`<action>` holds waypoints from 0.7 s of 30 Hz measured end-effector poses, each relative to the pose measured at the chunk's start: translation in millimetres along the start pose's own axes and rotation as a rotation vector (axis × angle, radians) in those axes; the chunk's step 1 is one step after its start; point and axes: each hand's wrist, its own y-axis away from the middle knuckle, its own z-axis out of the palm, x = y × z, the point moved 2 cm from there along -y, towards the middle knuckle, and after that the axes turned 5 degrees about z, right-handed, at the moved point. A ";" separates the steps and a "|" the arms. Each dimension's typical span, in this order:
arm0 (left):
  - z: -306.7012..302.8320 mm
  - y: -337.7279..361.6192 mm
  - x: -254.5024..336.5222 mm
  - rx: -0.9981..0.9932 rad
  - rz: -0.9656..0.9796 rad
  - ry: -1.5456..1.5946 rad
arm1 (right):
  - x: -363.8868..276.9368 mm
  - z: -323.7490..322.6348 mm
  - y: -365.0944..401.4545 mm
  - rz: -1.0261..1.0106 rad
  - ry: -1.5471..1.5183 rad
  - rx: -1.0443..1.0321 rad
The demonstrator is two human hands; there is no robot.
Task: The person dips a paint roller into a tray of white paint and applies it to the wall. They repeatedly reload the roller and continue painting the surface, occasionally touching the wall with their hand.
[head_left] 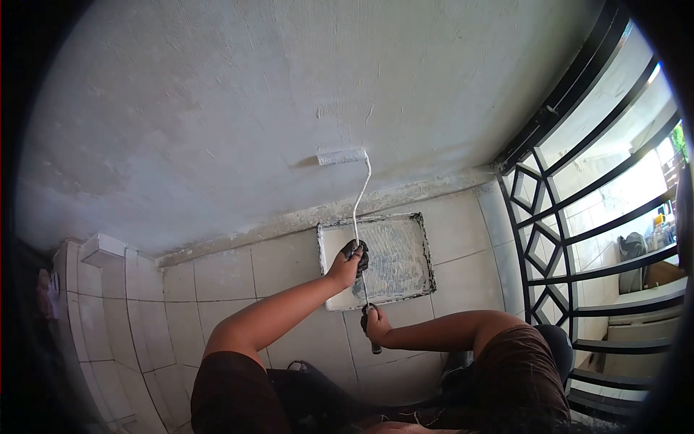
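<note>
A paint roller (342,157) with a white sleeve rests against or very near the wall (217,108). Its long, bent, paint-covered frame runs down toward me. Partway along that rod, my left hand (350,262) is closed around it, in a dark glove that leaves part of the hand bare. Lower down, my right hand (374,325), also partly covered in dark glove, grips the rod near its dark end. Under the rod lies a paint tray (397,249) on the floor, its ribbed surface smeared with white paint; my left hand and forearm hide part of it.
Tiled steps (108,289) rise on the left. A black metal gate (571,239) stands along the right, with household items behind it. White floor tiles (303,340) surround the tray. My sandaled foot (298,366) shows below.
</note>
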 end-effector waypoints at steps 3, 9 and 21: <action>-4.0 2.5 -4.0 -0.003 0.013 0.019 | 10.9 -0.6 -2.4 -0.053 0.023 -0.042; 0.1 16.9 46.0 -0.027 0.072 0.211 | 22.5 3.3 -16.4 -0.289 0.073 -0.090; -8.3 -14.2 120.7 -0.073 0.270 0.207 | -65.0 26.0 -19.8 -0.577 -0.004 -0.080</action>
